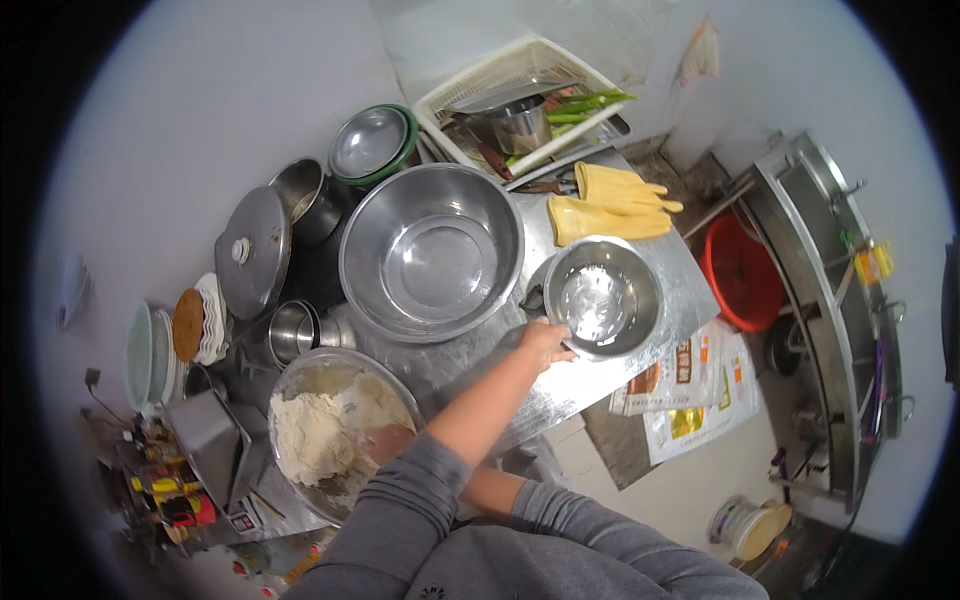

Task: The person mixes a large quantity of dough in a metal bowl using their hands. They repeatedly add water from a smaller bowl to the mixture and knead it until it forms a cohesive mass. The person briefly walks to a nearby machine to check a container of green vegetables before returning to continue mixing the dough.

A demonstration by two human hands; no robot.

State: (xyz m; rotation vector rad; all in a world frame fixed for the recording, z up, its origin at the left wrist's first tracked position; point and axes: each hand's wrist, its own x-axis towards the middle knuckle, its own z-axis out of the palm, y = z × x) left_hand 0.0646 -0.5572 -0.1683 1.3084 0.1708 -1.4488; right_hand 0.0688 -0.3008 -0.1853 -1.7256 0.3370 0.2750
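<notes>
My arms cross. My left hand (546, 346) grips the near-left rim of a small stainless steel bowl (636, 300), which has shiny, apparently clear liquid inside. My right hand (388, 444) is in a wide metal bowl (401, 386) beside a heap of pale flour (311, 435); its fingers are blurred and partly covered by my left arm, so its grip cannot be told. A large metal basin (442, 262) sits between the two bowls, farther back, with nothing visible in it. Yellow rubber gloves (611, 206) lie just behind the small bowl.
The metal table (465, 375) carries a white basket (450, 97) of vegetables and a pot at the back. Nested bowls (369, 142), a pot lid (255, 251) and steel cups (292, 334) crowd the left. Right of the table's edge are a red tub (742, 274) and printed sacks (697, 405).
</notes>
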